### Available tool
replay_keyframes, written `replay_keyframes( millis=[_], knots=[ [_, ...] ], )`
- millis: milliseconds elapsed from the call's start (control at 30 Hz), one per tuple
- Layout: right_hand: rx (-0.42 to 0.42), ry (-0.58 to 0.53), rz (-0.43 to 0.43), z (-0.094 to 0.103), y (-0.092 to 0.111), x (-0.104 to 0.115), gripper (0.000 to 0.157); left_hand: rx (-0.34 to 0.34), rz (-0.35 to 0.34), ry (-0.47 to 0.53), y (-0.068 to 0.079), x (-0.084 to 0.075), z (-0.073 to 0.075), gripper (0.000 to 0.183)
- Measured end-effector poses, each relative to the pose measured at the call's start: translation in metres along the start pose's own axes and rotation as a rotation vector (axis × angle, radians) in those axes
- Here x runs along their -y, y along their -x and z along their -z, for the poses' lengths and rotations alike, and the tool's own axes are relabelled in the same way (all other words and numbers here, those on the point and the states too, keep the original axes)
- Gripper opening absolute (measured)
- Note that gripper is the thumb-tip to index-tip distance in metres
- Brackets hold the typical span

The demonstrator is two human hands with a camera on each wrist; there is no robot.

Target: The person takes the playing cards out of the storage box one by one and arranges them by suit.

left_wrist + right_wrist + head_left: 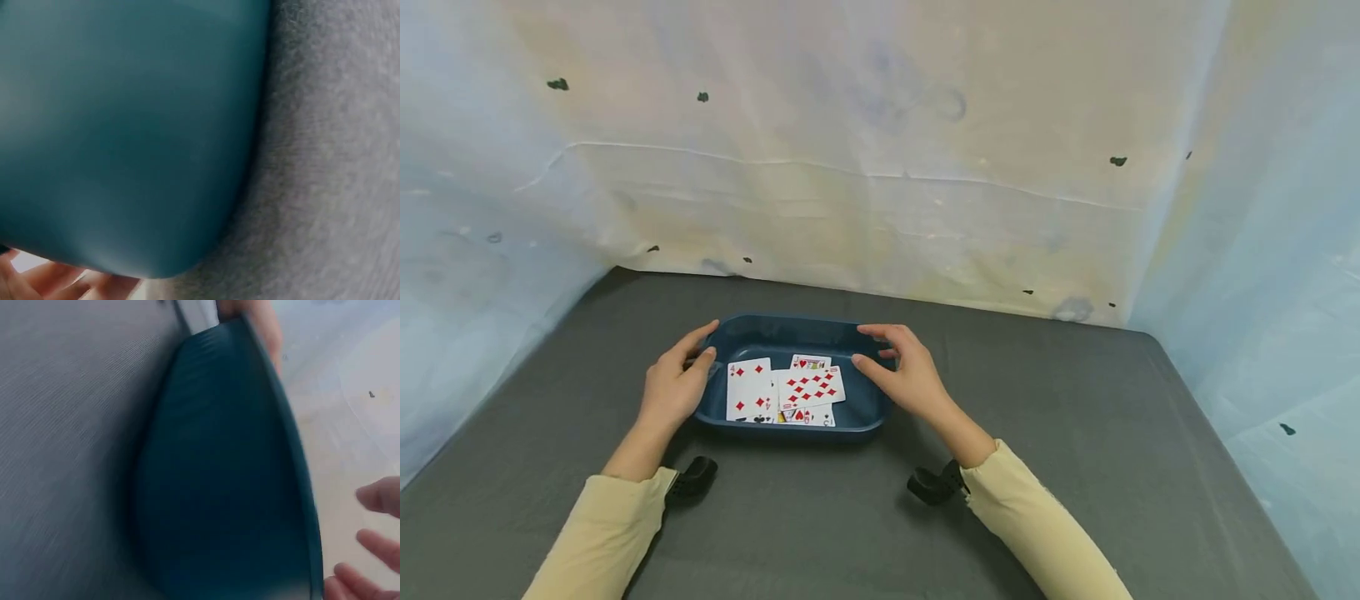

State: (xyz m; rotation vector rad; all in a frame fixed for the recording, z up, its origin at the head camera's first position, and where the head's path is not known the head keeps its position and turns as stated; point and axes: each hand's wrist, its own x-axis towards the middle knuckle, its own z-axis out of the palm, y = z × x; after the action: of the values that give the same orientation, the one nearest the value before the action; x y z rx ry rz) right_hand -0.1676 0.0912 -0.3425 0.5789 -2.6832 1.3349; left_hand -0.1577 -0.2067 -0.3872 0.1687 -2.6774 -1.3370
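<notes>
Holding right hand [910,375] loose and left hand [674,385], with grip too hidden to tell, around blue tray [797,434] with cards [809,388] inside; probably steadying tray, next needing gentle gripping

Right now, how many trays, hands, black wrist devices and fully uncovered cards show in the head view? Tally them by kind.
Tray: 1
Left hand and right hand: 2
Black wrist devices: 2
Uncovered diamond cards: 2
Total: 7
Partly covered cards can't be counted surely, so they're left out.
</notes>
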Motion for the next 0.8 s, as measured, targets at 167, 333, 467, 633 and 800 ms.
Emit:
replay_keyframes(
  millis=[167,333,467,633,800],
  knots=[
    [0.161,-0.097,-0.160,-0.016,-0.021,0.010,0.044,-0.008,0.056,0.083,0.000,0.003,-0.002,0.046],
    [0.322,-0.099,-0.230,-0.032,-0.037,0.013,0.049,0.015,0.050,0.130,-0.003,0.009,0.000,0.046],
    [0.372,-0.044,-0.275,-0.044,-0.042,0.011,0.050,0.086,0.041,0.187,-0.007,0.014,0.003,0.049],
    [0.419,0.062,-0.313,-0.055,-0.044,0.007,0.055,0.214,0.072,0.265,-0.010,0.023,0.009,0.058],
    [0.460,0.164,-0.293,-0.058,-0.041,0.006,0.061,0.300,0.120,0.339,-0.012,0.029,0.014,0.065]
  ],
)
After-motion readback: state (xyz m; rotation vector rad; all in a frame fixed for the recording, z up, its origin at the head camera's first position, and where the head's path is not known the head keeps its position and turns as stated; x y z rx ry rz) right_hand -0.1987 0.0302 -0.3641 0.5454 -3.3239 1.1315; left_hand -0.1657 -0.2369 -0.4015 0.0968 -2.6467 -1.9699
